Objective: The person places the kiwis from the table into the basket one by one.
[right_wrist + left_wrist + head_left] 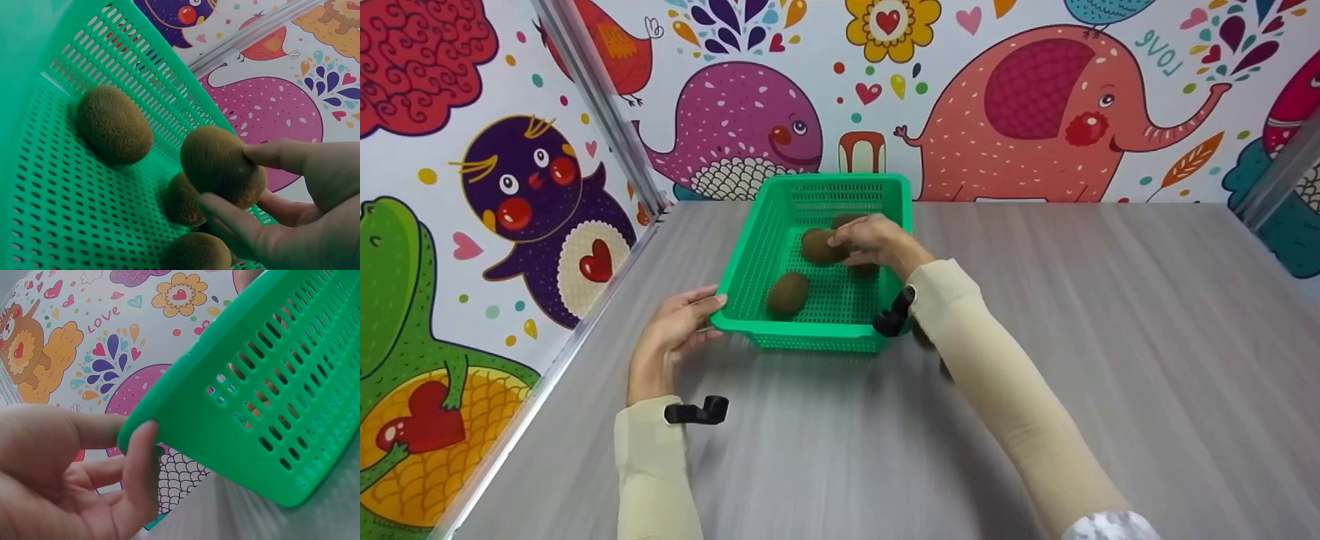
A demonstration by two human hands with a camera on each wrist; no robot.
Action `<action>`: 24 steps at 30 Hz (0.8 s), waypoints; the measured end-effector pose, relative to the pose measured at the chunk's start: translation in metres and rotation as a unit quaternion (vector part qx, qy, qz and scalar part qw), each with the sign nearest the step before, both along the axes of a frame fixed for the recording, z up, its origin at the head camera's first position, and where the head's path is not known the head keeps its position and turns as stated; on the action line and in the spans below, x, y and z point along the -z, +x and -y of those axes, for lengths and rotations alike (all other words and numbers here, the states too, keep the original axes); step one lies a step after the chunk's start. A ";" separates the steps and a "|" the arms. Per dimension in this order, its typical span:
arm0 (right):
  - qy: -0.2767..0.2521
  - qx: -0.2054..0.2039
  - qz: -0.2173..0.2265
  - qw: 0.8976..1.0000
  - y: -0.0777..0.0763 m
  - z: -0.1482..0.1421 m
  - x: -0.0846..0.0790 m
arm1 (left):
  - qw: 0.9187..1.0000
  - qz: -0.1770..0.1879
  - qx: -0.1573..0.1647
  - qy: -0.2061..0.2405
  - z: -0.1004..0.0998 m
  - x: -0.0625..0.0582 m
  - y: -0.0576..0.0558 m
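Evidently mid-handling: kiwifruit in the fingers, basket steadied

Right hand (881, 238) inside the green plastic basket (795, 328), fingers and thumb pinching 1 kiwifruit (219, 163); right-wrist view suggests it is raised off the slotted floor. Left hand (671, 334) grips the rim at the near-left corner.

Loose fruit in basket: lone kiwifruit (788, 295) near the front left, well apart from the rest; at least 2 more grouped by the right hand, a far kiwifruit (849, 220) and another (864, 269) partly under the fingers. Beside the right sleeve (1005, 375), outside the basket, 2 dark rounded objects (922, 335), mostly hidden; cannot tell for certain what they are.

Step in hand, my judgement: moving fruit singly, direction unclear. Next move likely calls for a steady pinch, clearance from neighbouring fruit, and the rim held still.
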State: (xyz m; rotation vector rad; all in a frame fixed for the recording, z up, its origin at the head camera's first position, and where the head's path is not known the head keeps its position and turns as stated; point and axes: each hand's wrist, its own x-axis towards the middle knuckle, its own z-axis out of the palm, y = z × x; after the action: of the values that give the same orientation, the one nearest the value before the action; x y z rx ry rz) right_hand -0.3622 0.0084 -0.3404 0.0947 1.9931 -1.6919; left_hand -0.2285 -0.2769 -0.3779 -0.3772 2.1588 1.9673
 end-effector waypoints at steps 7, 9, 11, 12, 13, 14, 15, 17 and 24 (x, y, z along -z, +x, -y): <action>0.024 -0.015 -0.003 1.000 -0.003 0.007 -0.006 | 1.000 -0.003 -0.001 0.014 -0.001 0.000 0.000; 0.028 -0.017 -0.006 0.999 -0.004 0.009 -0.007 | 1.000 -0.002 -0.002 0.010 -0.001 0.001 0.000; 0.030 -0.017 -0.006 0.999 -0.006 0.011 -0.008 | 1.000 -0.003 -0.002 0.009 -0.001 0.001 -0.001; 0.031 -0.017 -0.007 0.999 -0.006 0.011 -0.008 | 1.000 -0.004 -0.001 0.009 -0.001 0.002 -0.001; 0.032 -0.017 -0.007 0.999 -0.007 0.012 -0.007 | 1.000 -0.004 -0.002 0.009 -0.001 0.002 -0.001; 0.035 -0.018 -0.007 0.999 -0.007 0.013 -0.007 | 1.000 -0.005 -0.001 0.010 -0.001 0.002 -0.001; 0.037 -0.019 -0.007 0.999 -0.007 0.014 -0.007 | 1.000 -0.005 -0.002 0.010 -0.001 0.002 -0.001; 0.036 -0.017 -0.004 0.999 -0.007 0.016 -0.006 | 1.000 -0.005 -0.001 0.009 0.000 0.002 -0.001; 0.013 -0.011 0.015 1.000 -0.005 0.022 -0.005 | 1.000 0.002 -0.004 0.006 0.000 0.001 -0.001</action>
State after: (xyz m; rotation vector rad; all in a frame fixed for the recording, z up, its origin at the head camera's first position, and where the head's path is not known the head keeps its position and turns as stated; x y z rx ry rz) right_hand -0.3674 -0.0135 -0.3353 0.1069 1.9875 -1.6421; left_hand -0.2295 -0.2769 -0.3787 -0.3870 2.1463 1.9812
